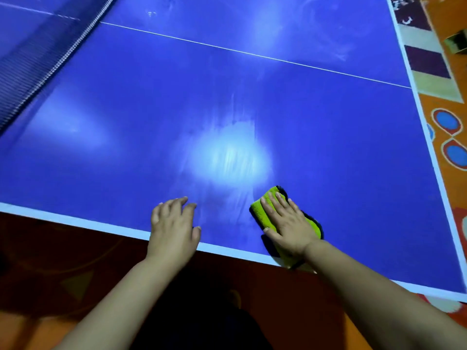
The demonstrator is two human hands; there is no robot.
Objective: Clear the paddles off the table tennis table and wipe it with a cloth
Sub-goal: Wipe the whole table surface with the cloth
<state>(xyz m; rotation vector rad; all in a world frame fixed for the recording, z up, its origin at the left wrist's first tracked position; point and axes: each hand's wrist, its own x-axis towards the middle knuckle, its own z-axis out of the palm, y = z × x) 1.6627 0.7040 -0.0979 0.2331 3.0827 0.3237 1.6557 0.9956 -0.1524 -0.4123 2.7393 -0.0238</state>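
Near the table's (177, 238) front edge, the right hand (285, 223) presses flat on the green cloth (262, 210), unwiped blue stretching ahead; the left hand (174, 223) rests relaxed alongside, fingers loosely bent.

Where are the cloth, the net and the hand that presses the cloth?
cloth (261, 218), head view, on the green strip at its left edge.
net (38, 59), head view, on its dark mesh, upper left.
right hand (286, 223), head view, on the back of the hand.
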